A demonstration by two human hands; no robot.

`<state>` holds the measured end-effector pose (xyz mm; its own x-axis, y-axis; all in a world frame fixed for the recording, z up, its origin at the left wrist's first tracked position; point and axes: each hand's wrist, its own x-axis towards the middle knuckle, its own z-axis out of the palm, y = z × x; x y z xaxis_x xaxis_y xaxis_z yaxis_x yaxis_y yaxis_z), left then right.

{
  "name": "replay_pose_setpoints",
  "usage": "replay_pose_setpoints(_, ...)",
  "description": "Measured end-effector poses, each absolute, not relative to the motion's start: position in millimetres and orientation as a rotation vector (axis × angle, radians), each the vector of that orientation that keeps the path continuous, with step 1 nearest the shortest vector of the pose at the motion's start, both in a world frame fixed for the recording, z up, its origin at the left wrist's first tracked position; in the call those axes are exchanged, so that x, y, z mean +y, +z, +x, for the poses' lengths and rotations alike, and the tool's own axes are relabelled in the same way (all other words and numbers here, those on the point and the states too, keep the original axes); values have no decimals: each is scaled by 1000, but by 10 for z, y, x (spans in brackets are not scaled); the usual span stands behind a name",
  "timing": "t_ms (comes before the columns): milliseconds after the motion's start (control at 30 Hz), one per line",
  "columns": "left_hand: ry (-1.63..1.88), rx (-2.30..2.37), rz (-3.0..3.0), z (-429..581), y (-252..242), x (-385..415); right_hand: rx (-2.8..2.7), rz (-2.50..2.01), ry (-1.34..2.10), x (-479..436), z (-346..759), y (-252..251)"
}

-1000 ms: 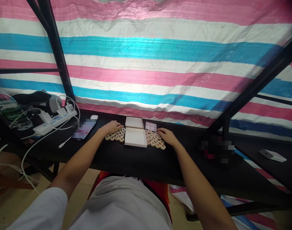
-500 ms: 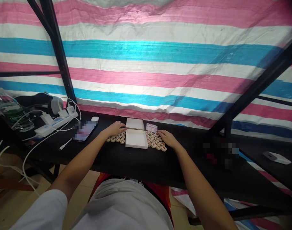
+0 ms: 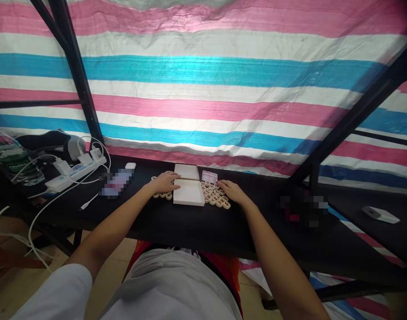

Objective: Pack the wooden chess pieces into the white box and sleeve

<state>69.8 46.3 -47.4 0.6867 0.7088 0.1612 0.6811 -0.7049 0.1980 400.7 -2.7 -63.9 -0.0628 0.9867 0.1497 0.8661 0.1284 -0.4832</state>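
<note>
A white two-part box lies open on the black table, its near half [image 3: 189, 194] in front of its far half [image 3: 186, 172]. My left hand [image 3: 166, 181] reaches over the black-marked Chinese chess pieces [image 3: 162, 195] left of the box. Its fingers are stretched out and its thumb is apart, at the box's left edge. Several red-marked Chinese chess pieces [image 3: 219, 203] lie to the right of the box. Along their right side rests my right hand [image 3: 232, 192], fingers extended and touching or close to the outer pieces. A small printed card [image 3: 210, 176] lies behind them.
On the left are a phone [image 3: 116, 184], a white charging cable [image 3: 89, 202], a power strip [image 3: 73, 172] with plugs, and a bottle [image 3: 18, 162]. A blurred dark object [image 3: 301, 206] and a white device [image 3: 380, 214] lie right. Behind hangs a striped sheet [image 3: 203, 102].
My left hand has moved right and slightly nearer, now covering more of the black-marked pieces, with its thumb at the box. My right hand stays by the red-marked pieces. The view has shifted slightly.
</note>
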Motion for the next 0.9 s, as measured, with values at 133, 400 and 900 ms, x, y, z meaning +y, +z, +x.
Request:
replay_pose_setpoints(133,311,1155,2736,703,-466,443,-1989,-1763,353,-12,3998,-670)
replay_pose_setpoints(400,294,1141,2767,731,-383,377,-1994,-1721,320,-26,3916,-664)
replay_pose_setpoints(900,550,1453,2641,367,-213,549,-1922,-1749,354,-20,3981,-658)
